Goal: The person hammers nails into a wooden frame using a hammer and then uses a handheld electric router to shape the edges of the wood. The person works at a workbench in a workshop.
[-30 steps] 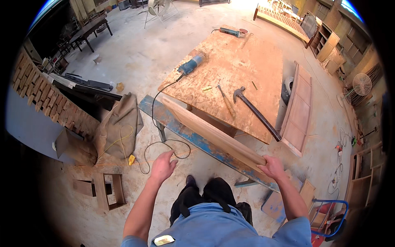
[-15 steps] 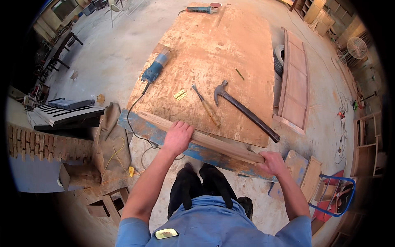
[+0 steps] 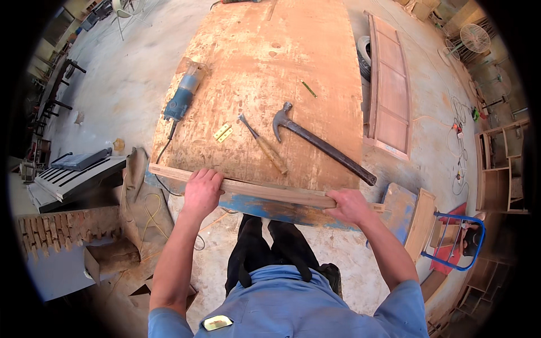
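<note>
A long, narrow wooden strip point(image 3: 276, 192) lies crosswise along the near edge of the workbench, one end by the bench's left corner. My left hand point(image 3: 203, 192) is closed over it left of the middle, fingers on top. Toward the other end my right hand point(image 3: 346, 205) grips it, and a short piece shows beyond that hand. Past the strip on the board lie a claw hammer point(image 3: 327, 146), a wood-handled chisel point(image 3: 265, 145), brass-coloured hinges point(image 3: 223, 133) and a short green pencil-like stick point(image 3: 309, 89).
A blue corded power tool point(image 3: 183, 96) rests at the left side of the plywood bench top point(image 3: 236, 62), its cable hanging over the near edge. Beneath the strip runs a worn blue plank point(image 3: 265, 209). A panelled wooden frame point(image 3: 390, 84) and a blue-framed saw point(image 3: 482, 239) are at right.
Both hands have shifted the wooden strip leftward, and it now lies more level across the near edge. The whole view has moved slightly as well; the tools stay put on the bench.
</note>
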The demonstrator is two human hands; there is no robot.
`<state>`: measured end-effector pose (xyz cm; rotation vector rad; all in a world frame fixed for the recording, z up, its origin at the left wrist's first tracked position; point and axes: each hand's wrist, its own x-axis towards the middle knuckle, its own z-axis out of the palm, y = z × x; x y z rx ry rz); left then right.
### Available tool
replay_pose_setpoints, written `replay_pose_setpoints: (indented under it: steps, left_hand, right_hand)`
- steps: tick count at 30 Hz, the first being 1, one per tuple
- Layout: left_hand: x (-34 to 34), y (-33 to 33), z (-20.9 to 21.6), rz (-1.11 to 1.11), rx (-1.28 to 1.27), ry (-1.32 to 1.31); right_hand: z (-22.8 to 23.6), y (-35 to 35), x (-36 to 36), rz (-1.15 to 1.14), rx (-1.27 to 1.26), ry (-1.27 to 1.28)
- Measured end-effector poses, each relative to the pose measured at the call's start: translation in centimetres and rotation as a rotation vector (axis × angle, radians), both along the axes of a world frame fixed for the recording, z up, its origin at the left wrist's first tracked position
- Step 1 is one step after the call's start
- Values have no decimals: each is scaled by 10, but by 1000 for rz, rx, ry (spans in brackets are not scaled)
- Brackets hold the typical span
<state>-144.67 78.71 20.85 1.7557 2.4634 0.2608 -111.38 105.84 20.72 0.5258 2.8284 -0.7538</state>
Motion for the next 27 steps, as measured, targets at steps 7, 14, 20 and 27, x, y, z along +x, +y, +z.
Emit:
replay_pose_setpoints:
  steps: [7, 14, 20, 27]
  left_hand:
    - [-26, -12, 3, 83, -38, -49]
    - [-18, -15, -7, 128, 17, -48]
    - [-1, -14, -15, 175, 60, -5]
    - [9, -30, 2, 290, 177, -67]
  right_hand:
    - [2, -4, -38, 2, -1, -99]
    - [14, -4, -66, -86, -216, 58]
    - [-5, -23, -153, -109, -99, 42]
    - [-43, -42, -219, -108, 159, -360]
